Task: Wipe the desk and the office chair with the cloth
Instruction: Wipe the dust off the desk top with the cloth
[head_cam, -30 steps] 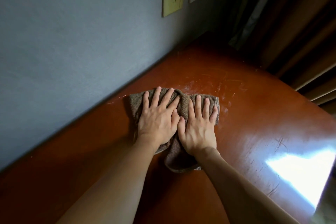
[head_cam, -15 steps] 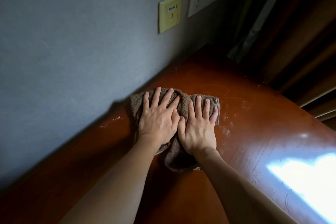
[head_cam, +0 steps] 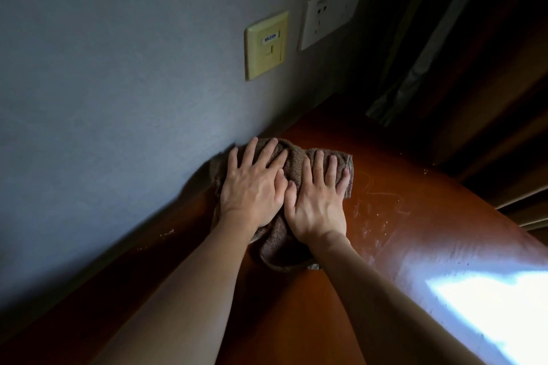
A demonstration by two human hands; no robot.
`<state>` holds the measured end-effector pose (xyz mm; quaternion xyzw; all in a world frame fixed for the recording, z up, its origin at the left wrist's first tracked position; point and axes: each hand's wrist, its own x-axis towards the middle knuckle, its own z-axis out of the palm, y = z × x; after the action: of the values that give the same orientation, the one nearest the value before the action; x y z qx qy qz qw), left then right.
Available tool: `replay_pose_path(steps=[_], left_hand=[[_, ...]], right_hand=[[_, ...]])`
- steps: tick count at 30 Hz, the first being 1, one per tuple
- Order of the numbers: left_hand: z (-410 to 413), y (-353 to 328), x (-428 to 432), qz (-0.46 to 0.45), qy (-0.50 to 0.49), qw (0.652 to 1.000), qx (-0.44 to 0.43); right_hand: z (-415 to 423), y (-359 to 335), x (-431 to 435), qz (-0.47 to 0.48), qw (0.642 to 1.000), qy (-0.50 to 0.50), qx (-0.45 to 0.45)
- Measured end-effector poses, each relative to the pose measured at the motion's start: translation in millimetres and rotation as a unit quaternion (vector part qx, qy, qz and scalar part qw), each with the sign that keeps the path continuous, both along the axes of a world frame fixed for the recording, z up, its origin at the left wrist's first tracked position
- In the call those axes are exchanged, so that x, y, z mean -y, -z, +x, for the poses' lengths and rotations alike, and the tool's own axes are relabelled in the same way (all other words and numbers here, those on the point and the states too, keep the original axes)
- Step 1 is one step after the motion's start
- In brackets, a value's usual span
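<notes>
A brown terry cloth (head_cam: 286, 241) lies bunched on the reddish-brown desk (head_cam: 394, 234), its far edge against the grey wall. My left hand (head_cam: 252, 187) presses flat on the cloth's left part, fingers spread and straight. Beside it, my right hand (head_cam: 318, 201) presses flat on the right part, its thumb touching the left hand. A loose fold of cloth trails out below my wrists. Dusty streaks and crumbs mark the desk to the right of the cloth. The office chair is not in view.
The grey wall (head_cam: 118, 98) runs along the desk's far side and carries a yellow socket plate (head_cam: 266, 45) and a white outlet plate (head_cam: 331, 12). Dark curtains (head_cam: 444, 53) hang at the desk's far right end. A bright glare patch (head_cam: 489, 314) lies on the desk at the lower right.
Both hands have pushed the cloth along the desk up to the wall. The wall plates now look closer and lower in view.
</notes>
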<state>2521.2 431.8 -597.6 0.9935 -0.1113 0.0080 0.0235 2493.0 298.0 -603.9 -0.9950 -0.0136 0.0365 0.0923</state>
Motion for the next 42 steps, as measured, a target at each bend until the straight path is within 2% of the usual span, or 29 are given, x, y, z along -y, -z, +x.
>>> replay_pose_path(steps=[18,31,35,42], left_hand=[[58.5,2.3,12.4,-0.036,0.005,0.999,0.003],[95.6,5.9,63.0,-0.011,0.001,1.0,0.016],[106.6,9.4,90.8,0.009,-0.025,0.999,0.021],[118.4,10.6,122.8,0.028,-0.013,0.999,0.038]], right_hand=[[55.8,0.7,12.3,0.017,1.0,0.002,0.013],[91.9,1.9,67.0,0.009,0.999,-0.012,0.038],[104.3,4.5,92.6,0.012,0.999,0.002,0.047],[114.8,8.8,125.2,0.015,0.998,0.014,0.062]])
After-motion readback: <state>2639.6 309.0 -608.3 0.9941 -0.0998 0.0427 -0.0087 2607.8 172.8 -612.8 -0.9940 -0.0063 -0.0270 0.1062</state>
